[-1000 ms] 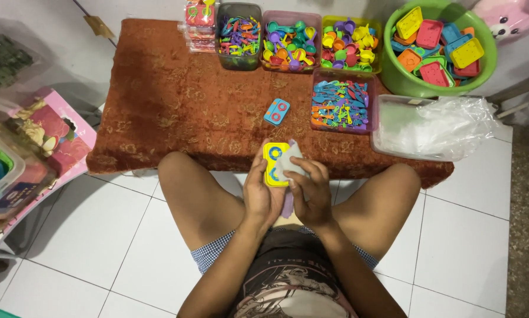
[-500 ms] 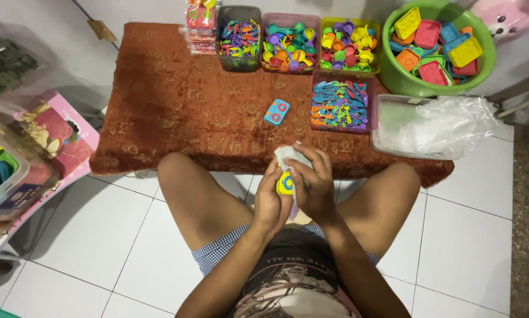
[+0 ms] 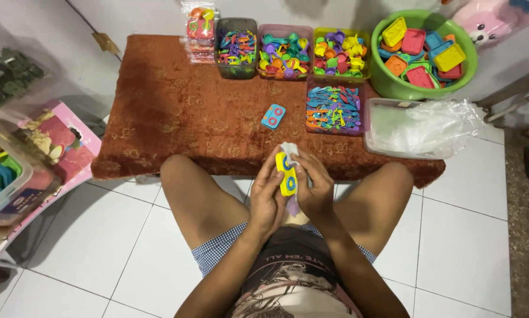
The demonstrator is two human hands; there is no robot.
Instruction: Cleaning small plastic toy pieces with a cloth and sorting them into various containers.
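**Yellow toy piece turned on edge between both hands**

Since half a second ago, the yellow toy stove piece [image 3: 287,174] has come more into view: it was mostly covered by the cloth and the right hand, and now its narrow side shows, with the long axis running almost away from the person, tilted a little to the left.

The left hand [image 3: 268,197] grips the piece from the left side, fingers curled around its edge. The right hand [image 3: 315,191] is closed on a pale cloth [image 3: 290,151] and presses it to the right face of the piece; both hands touch it, so neither is nearer.

The piece is held above the lap, just before the near edge of the brown mat [image 3: 176,106]. A blue toy stove piece [image 3: 274,116] lies alone on the mat, well apart from the hands.
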